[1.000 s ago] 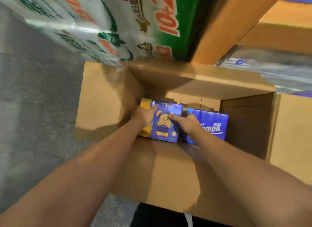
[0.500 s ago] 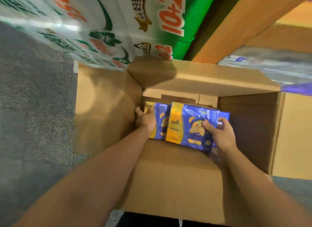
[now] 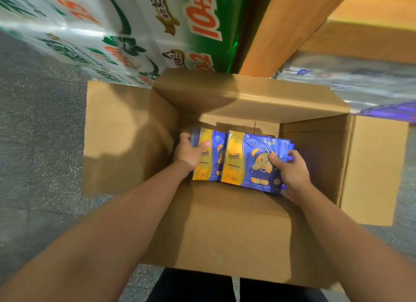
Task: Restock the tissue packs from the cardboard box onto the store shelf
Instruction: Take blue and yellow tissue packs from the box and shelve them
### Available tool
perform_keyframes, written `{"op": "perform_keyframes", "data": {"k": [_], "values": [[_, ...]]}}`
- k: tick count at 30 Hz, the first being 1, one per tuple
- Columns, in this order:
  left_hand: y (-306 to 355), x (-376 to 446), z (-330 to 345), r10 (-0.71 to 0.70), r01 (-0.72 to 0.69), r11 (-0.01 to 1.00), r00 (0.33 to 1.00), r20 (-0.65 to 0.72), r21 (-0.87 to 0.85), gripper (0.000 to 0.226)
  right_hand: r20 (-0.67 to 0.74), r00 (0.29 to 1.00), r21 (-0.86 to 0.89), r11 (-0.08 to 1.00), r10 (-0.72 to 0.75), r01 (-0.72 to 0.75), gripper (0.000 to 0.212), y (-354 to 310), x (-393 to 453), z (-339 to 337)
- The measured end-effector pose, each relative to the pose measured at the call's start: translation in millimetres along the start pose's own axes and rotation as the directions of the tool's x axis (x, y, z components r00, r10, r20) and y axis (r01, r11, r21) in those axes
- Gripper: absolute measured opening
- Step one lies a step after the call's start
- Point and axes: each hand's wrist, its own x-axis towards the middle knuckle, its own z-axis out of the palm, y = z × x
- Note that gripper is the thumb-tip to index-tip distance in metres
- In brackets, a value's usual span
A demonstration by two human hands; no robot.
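Note:
An open cardboard box [image 3: 225, 229] stands on the floor below me with its flaps spread. Inside it I hold two blue-and-yellow Tempo tissue packs with a bear printed on them. My left hand [image 3: 190, 154] grips the left tissue pack [image 3: 206, 164] at its left edge. My right hand [image 3: 289, 170] grips the right tissue pack [image 3: 246, 161] at its right edge, thumb on the front. The right pack overlaps the left one. Both packs are tilted face up, above the box floor.
Large white-and-green wrapped paper packs [image 3: 135, 31] are stacked beyond the box at top left. A wooden shelf upright [image 3: 281, 29] rises at top centre, with wrapped goods [image 3: 360, 76] on the shelf at the right. Grey speckled floor [image 3: 40, 126] lies left of the box.
Both hands have lifted the two packs higher out of the box bottom and turned them face up. The right pack has come forward over the left one.

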Motion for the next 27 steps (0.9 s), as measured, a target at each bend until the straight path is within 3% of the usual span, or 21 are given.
{"op": "perform_keyframes", "data": {"k": [3, 6, 8, 11, 14, 16, 19, 23, 27], "values": [[20.4, -29.8, -1.5, 0.140, -0.133, 0.988, 0.986, -0.087, 0.081, 0.037, 0.074, 0.997, 0.098, 0.995, -0.030, 0.022, 0.023, -15.4, -16.7, -8.9], [45.0, -74.7, -16.8, 0.214, -0.205, 0.976, 0.961, -0.173, 0.070, 0.048, 0.181, 0.980, 0.147, 0.988, -0.076, 0.050, 0.021, -37.6, -40.7, -20.3], [61.4, -114.1, -33.2, 0.247, -0.245, 0.969, 0.939, -0.241, 0.037, 0.043, 0.260, 0.959, 0.178, 0.982, -0.112, 0.066, 0.014, -54.9, -58.2, -31.1], [79.6, -181.5, -59.9, 0.272, -0.303, 0.952, 0.894, -0.356, -0.034, 0.019, 0.430, 0.894, 0.159, 0.985, -0.123, 0.060, 0.023, -80.1, -84.0, -44.3], [84.0, -251.5, -87.3, 0.205, -0.315, 0.938, 0.837, -0.508, -0.142, 0.020, 0.588, 0.803, 0.094, 0.994, -0.096, 0.050, 0.037, -105.8, -111.3, -43.0], [71.0, -299.4, -104.3, 0.169, -0.323, 0.934, 0.780, -0.602, -0.156, 0.020, 0.695, 0.712, 0.047, 0.994, -0.102, 0.097, 0.040, -121.2, -135.0, -32.0], [39.7, -379.3, -125.8, 0.085, -0.368, 0.902, 0.666, -0.741, -0.228, 0.021, 0.829, 0.544, 0.017, 0.978, -0.131, 0.209, 0.028, -134.2, -184.2, -3.8], [-14.8, -496.9, -127.5, -0.094, -0.378, 0.875, 0.480, -0.872, -0.302, 0.022, 0.960, 0.271, -0.035, 0.925, -0.074, 0.378, 0.041, -123.7, -271.5, 28.7], [-83.9, -620.7, -84.7, -0.267, -0.405, 0.831, 0.313, -0.911, -0.383, 0.017, 0.999, 0.026, -0.033, 0.889, 0.024, 0.457, 0.053, -71.9, -377.3, 35.3]]}}
